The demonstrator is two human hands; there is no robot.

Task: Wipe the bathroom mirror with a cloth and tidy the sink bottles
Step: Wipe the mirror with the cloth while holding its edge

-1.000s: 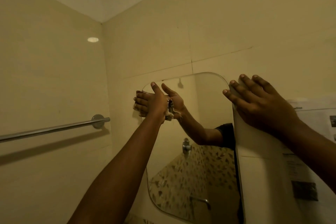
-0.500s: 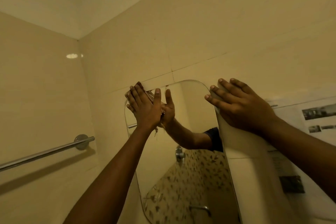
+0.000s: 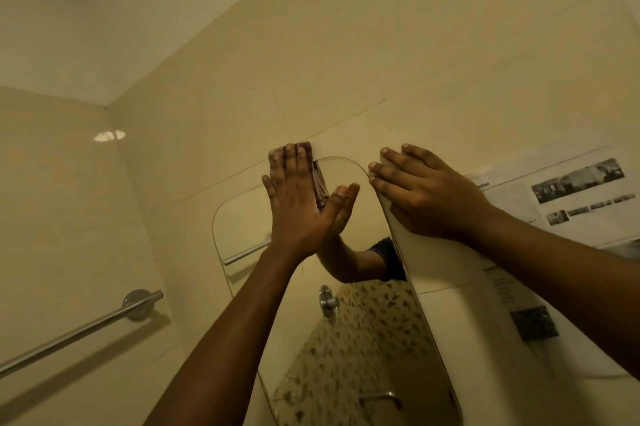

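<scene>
The cloth [image 3: 320,185] looks soft and thin and would bunch easily, so a flat palm holds it best: the left hand [image 3: 298,207], fingers straight, presses it on the top edge of the mirror [image 3: 346,328]. The right hand [image 3: 429,197] lies flat on the top right corner, gripping nothing. Half a second ago the left hand was nearer the top left corner; the right hand has not moved.

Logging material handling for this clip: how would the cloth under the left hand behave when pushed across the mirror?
Probably floppy: the cloth bunches in folds under the flat left hand. Likely light, since straight fingers alone pin it against the mirror. It may slide easily on the smooth glass.
</scene>
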